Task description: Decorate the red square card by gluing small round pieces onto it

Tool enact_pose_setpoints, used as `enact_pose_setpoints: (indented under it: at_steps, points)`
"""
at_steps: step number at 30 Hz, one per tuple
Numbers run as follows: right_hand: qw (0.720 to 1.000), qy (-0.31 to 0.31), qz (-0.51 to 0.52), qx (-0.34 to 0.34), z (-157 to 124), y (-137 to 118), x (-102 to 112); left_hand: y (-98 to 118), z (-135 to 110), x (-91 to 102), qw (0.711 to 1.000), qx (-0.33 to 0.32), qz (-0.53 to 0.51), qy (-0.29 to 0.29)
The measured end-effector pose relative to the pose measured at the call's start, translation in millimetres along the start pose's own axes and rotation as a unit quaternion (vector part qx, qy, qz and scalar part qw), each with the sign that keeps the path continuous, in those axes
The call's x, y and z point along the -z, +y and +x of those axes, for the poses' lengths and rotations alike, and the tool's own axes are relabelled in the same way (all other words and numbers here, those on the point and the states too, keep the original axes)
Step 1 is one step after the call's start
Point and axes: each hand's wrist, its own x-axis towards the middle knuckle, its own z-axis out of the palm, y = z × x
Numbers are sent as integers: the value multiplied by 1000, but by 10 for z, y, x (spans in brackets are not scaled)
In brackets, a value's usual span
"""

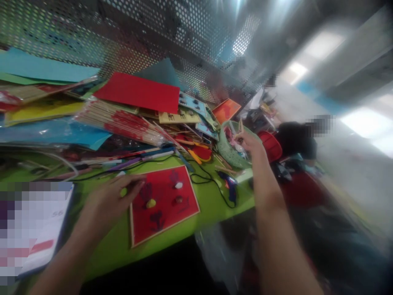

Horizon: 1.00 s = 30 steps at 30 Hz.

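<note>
A red card with a pale wooden border lies on the green tabletop, with dark plant-like shapes, a yellow lump, a white lump and a brownish lump on it. At its upper left corner my left hand is closed, thumb and fingertips meeting over the corner. My right hand reaches over a light green perforated basket of small mixed items. Its fingers are pinched; a pale stick-like piece shows at the fingertips, too blurred to name.
A glue gun with a looped black cord lies right of the card. Behind are bundled red-tipped sticks, a red sheet, coloured papers and pens. A white paper is at left. A red container stands beyond the basket.
</note>
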Motion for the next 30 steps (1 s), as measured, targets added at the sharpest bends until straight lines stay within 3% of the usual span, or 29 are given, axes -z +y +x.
enact_pose_setpoints:
  at_steps: [3,6,9,13,16,18,20,22,30]
  points:
    - [999,-35,18,22,-29,-255,-90,21,-29,4,1000,-3,-2,13]
    - [990,-118,-2,80,-123,-507,-445,22,-50,14,999,-8,-28,46]
    - [970,-208,-38,117,-343,-670,-1066,12,-46,33,995,-8,-60,79]
    - [921,-333,-117,164,-667,-692,-1999,6,-35,65,988,5,-96,125]
    - [863,-379,-223,249,-793,-628,-2539,-11,-35,82,981,16,-119,153]
    - [818,-382,-292,315,-839,-588,-2776,-28,-37,90,976,20,-138,168]
    - [785,-379,-342,352,-873,-558,-2912,-38,-40,98,971,19,-154,180]
    - [771,-369,-370,363,-896,-536,-2961,-36,-44,107,969,19,-162,184]
    - [786,-312,-359,394,-840,-503,-2787,19,-68,158,965,21,-185,185]
